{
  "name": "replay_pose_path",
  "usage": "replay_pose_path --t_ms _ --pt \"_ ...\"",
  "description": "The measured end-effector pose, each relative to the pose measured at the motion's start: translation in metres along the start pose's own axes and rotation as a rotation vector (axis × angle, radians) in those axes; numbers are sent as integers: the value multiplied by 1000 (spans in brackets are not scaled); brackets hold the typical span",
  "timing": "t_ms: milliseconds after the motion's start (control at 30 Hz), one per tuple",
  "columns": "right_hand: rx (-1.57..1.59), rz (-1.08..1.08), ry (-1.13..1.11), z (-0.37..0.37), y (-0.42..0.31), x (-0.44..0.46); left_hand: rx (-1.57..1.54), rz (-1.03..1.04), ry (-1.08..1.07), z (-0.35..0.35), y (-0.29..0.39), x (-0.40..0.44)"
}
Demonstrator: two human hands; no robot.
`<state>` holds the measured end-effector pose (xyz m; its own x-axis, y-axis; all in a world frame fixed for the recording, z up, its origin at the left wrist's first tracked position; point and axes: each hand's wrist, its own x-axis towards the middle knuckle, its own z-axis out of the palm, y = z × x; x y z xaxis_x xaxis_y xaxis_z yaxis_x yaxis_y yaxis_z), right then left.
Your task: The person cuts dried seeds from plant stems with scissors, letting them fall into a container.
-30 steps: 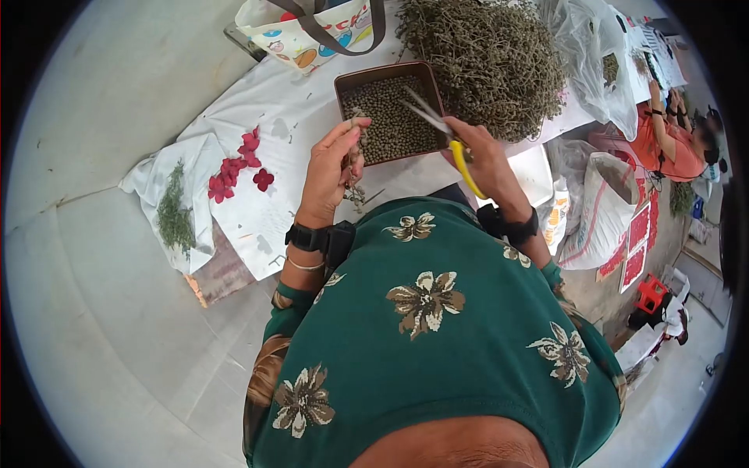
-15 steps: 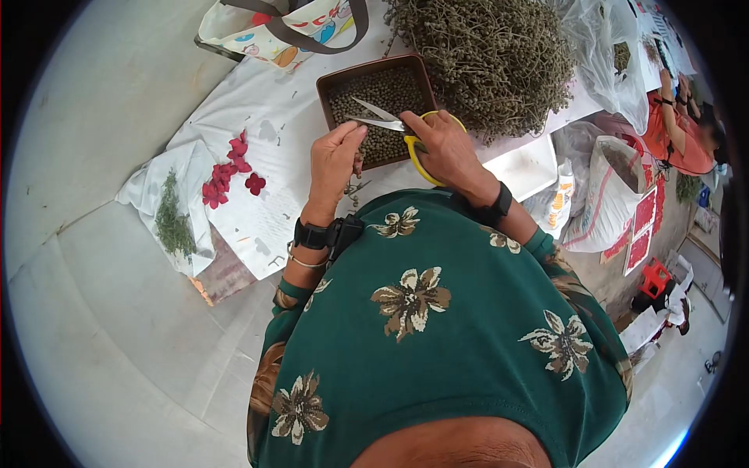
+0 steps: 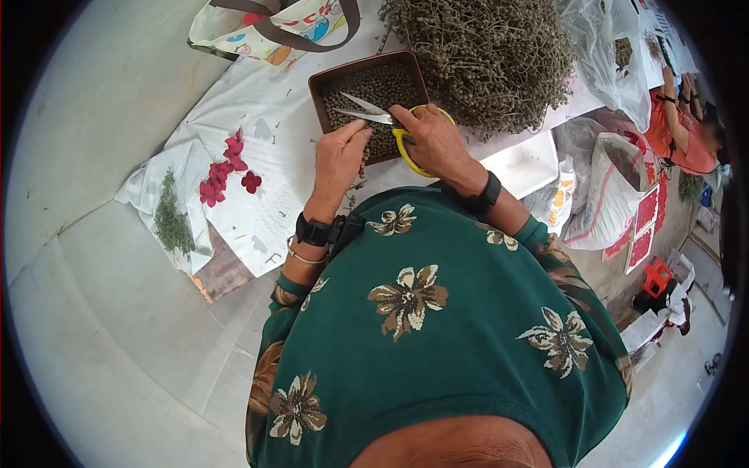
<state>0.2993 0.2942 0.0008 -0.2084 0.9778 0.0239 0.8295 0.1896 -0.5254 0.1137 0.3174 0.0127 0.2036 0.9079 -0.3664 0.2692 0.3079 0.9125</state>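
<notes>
My left hand (image 3: 340,162) is closed in a pinch on a thin dried sprig (image 3: 360,185), whose small round heads hang below the fingers. In my right hand (image 3: 441,143) is a pair of yellow-handled scissors (image 3: 373,116), its blades parted and pointing left, just above the left fingertips. Beneath the blades stands a brown rectangular tray (image 3: 357,65), holding many small round dried heads (image 3: 394,80). A big heap of dried stems with seed heads (image 3: 480,62) lies right behind the tray. The fingers hide part of the sprig.
Red flowers (image 3: 222,175) and a green sprig (image 3: 172,214) lie on the white-covered table (image 3: 265,203) at left. A patterned bag (image 3: 296,35) stands at the back. At right are a white box (image 3: 527,168), a woven sack (image 3: 605,199) and another person in orange (image 3: 686,140).
The view has shifted slightly. My left hand has moved a little right against the tray, while the scissors have shifted slightly left, their blades still parted.
</notes>
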Motion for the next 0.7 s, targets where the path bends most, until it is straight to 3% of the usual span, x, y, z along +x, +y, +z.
replay_pose_path --t_ms 500,700 --pt "148 13 3 -11 -6 2 -242 -177 -61 -4 0 3" --pt "167 85 -50 -12 -7 4 -161 -162 -106 -7 -7 4"
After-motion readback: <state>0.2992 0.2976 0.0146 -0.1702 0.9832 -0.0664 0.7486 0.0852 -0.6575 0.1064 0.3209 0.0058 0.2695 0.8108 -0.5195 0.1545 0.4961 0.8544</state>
